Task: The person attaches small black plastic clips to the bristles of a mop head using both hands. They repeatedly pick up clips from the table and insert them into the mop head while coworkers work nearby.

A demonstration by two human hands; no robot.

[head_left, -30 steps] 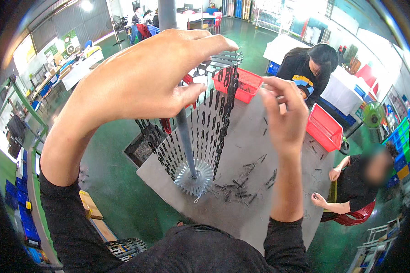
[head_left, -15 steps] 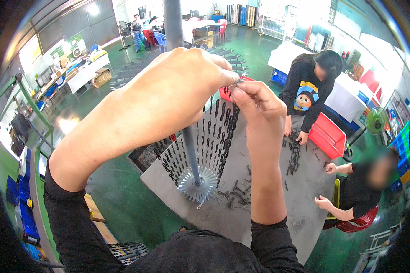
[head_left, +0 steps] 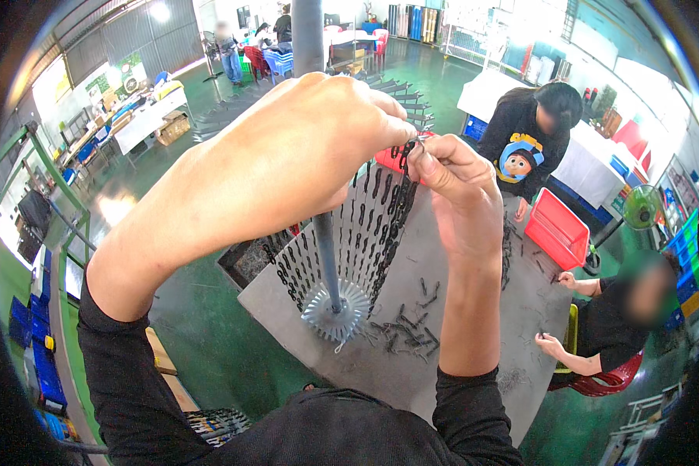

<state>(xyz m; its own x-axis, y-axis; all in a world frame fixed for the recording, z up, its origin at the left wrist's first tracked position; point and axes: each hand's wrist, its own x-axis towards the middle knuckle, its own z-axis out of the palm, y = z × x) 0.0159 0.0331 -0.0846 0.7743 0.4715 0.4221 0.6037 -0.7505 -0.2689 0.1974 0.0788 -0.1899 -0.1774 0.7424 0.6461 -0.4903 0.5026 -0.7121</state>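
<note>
In front of me, my left hand (head_left: 330,128) reaches across a grey upright pole (head_left: 326,248), its fingers bent together; what they pinch is hidden. Touching its fingertips, my right hand (head_left: 462,171) is closed, thumb and index finger pinching a small dark hook-shaped piece (head_left: 419,145). Just below hang strands of black links (head_left: 380,198), strung in a ring around the pole. They run down from an upper toothed disc (head_left: 217,120), partly covered by my left arm, toward a lower grey toothed disc (head_left: 355,303).
Loose dark pieces (head_left: 404,335) lie scattered on the grey table (head_left: 474,396). A red tray (head_left: 555,229) stands at its right edge, beside a person (head_left: 524,140) in a printed black top. Another person (head_left: 629,311) sits at the right. A green fan (head_left: 642,207) stands behind.
Both my hands have shifted slightly right, the right one more, and the hook-shaped piece now shows between the fingertips. The person at the far side has drawn their hands back from the loose pieces.
</note>
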